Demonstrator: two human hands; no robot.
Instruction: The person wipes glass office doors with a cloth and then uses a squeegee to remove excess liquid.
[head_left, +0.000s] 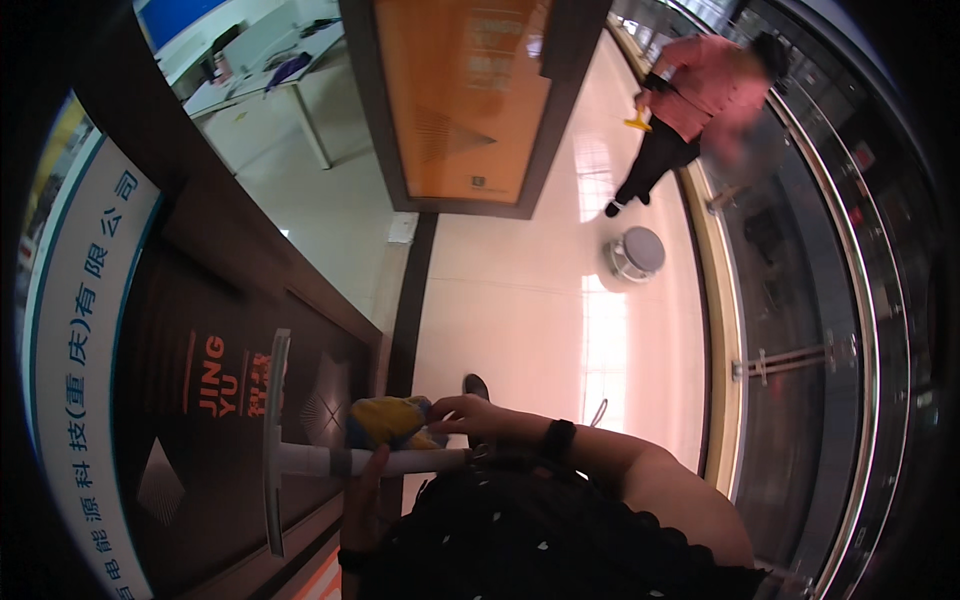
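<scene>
A window squeegee (276, 427) with a long pale handle (307, 460) lies across the view in front of my body, its blade close to a dark glass door panel. My left hand (366, 487) is on the handle, with a finger across it; part of that hand is in shadow. Just above the handle is a bunched yellow and blue cloth (386, 421). The fingers of my right hand (469, 416) pinch the cloth's right end. My own dark shoe (475, 386) shows on the floor beyond.
An open door with an orange panel (472, 105) stands ahead. On the right side of the corridor, a round grey-topped stool (641, 251) stands near a glass wall (787, 300). Farther off, a person (697, 97) holds a yellow-handled tool (638, 121). Desks (262, 79) stand inside the left room.
</scene>
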